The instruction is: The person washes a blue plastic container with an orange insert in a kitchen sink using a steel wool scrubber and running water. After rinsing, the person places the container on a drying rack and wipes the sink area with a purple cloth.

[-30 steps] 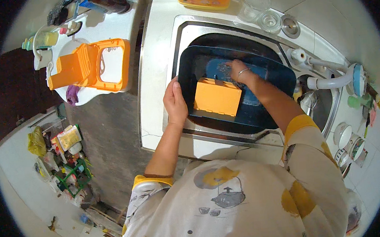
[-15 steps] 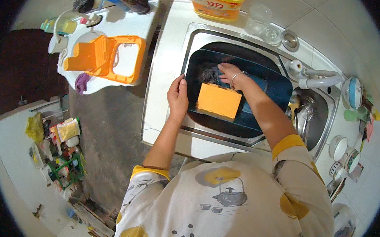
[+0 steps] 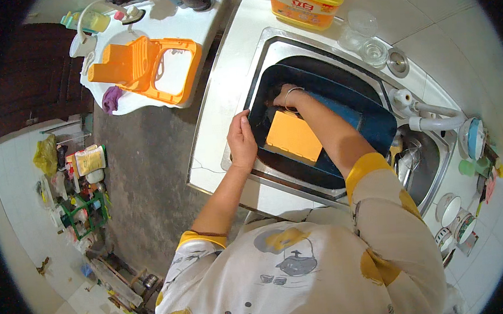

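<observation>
Orange box (image 3: 294,136) lies just beside the right grip (image 3: 287,95).

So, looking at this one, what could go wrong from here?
The dark blue tub might slide or tilt, since the left hand is only at its left edge. The right hand reaches in past the yellow-orange box, so the forearm could nudge that. If the tub got shoved back, the glass cup behind it could perhaps be knocked.

The counter (image 3: 220,137) is bright, the basin (image 3: 379,126) dim, and lines bow toward the black rim.
</observation>
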Available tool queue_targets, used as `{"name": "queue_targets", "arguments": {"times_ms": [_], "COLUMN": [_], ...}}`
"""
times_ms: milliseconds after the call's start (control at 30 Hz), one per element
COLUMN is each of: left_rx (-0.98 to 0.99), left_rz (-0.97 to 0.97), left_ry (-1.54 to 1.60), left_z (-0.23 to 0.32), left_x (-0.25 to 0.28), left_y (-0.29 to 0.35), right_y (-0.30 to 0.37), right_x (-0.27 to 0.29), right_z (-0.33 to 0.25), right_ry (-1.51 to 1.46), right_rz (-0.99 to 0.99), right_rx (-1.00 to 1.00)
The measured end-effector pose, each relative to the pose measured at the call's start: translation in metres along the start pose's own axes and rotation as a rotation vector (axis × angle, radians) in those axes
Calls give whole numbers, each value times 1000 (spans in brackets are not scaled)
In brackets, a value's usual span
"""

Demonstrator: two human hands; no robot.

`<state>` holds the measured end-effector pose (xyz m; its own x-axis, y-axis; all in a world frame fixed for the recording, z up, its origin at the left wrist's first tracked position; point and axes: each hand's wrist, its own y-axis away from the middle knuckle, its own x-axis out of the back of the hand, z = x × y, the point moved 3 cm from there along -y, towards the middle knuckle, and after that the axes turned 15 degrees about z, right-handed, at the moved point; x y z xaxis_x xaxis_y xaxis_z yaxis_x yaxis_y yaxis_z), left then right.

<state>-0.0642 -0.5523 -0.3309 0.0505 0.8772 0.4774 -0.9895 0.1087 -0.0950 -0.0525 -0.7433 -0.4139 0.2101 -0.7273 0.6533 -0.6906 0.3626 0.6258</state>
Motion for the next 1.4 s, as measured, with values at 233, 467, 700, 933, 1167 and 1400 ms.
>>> {"name": "queue_targets", "arguments": {"times_ms": [233,467,700,933,1167,1400], "left_rx": [-27,-76,-79,-91,-110,-108], "left_rz": [-13,-95,-58,-80,-91,-26], "left_ry": [-56,-59,-108,-97,-114,-79], "left_z": [2,-1,11,9,6,2], "left_x": [3,4,2,-2,-2,3], "left_y": [-4,-10,-8,-8,-8,-7], "right_y": [-37,-53,-47,-74,-103,-16], "right_x": [-20,-59,-62,-122,-134,-18], "right_z": [15,45,18,25,43,39], "right_ry": [-107,-654,-85,166,457,-297], "right_rz": [126,165,-268,-842,-274,467], "right_rx": [39,-103,20,193,522,87]}}
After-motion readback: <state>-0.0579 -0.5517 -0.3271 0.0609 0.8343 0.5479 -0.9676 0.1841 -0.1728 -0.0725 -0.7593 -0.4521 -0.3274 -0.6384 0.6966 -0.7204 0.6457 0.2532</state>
